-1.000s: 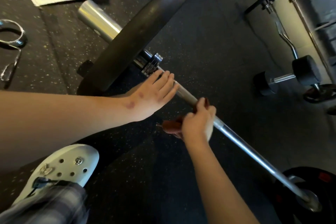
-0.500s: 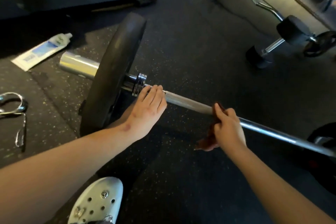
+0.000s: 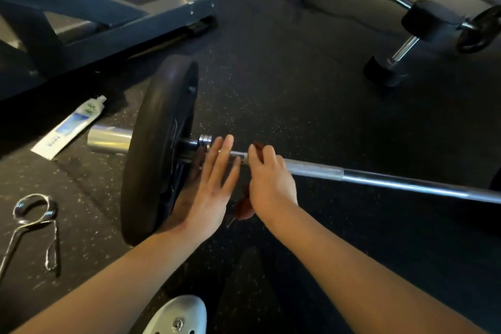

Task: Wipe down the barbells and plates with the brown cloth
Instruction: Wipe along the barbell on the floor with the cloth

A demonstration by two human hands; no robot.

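wiping: the step in hand is judged to be the shaft of the bar [image 3: 379,179], at its inner end by the plate [image 3: 157,149].
right hand [image 3: 271,179]: fingers curled over the bar, pinching the cloth [image 3: 244,207] against it; a brown tail hangs below the palm.
left hand [image 3: 214,187]: fingers straight and close together, laid flat across the bar just beside the collar [image 3: 204,141]; it holds nothing.
cloth: between right palm and bar, right next to the left fingertips; whether it touches them is too dim to tell.
bar: lies low over the floor [image 3: 298,89], with the plate upright on its sleeve and the shaft running to the right edge.
next move: a stroke along the shaft away from the collar. this calls for a grip firm enough to hold cloth on steel, with the left hand checking any roll; the plate would follow.
aside: a clip [image 3: 35,214] and a tube [image 3: 70,127] lie left of the plate; a dumbbell [image 3: 401,46] sits well apart.
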